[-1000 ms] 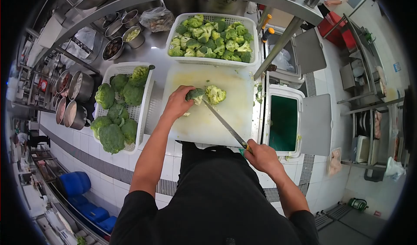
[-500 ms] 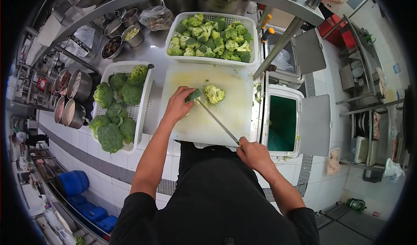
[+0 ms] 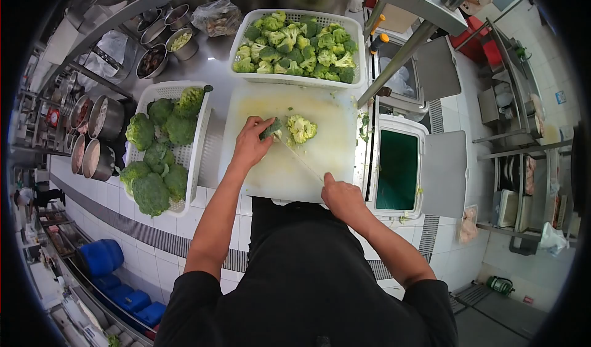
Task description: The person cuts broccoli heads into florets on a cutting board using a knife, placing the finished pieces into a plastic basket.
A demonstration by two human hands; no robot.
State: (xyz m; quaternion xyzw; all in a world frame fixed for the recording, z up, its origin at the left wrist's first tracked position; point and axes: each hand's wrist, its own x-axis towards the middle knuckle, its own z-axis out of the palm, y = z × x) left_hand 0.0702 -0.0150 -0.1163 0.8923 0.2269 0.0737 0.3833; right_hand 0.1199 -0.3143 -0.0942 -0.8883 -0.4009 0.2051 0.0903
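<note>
My left hand [image 3: 251, 142] is closed on a small broccoli piece [image 3: 271, 129] over the white cutting board [image 3: 295, 181]. In my right hand [image 3: 343, 198] is a knife [image 3: 303, 163], its thin blade slanting up and left across the board to the piece by my left fingers. Most of the handle is hidden in my fist. Just right of the blade tip lies a larger pale-cut broccoli piece [image 3: 301, 129]. Green crumbs are scattered near it on the board.
Behind the board stands a white basket [image 3: 237, 51] of cut florets. At left, another white basket [image 3: 200, 156] holds several whole heads. A bin [image 3: 397, 171] with a green inside is on the right. A metal shelf post [image 3: 394, 54] rises at the back right.
My right hand has moved up and left with the knife, sliding the blade further past the broccoli piece. My left hand stays on the piece. The whole view has shifted slightly.
</note>
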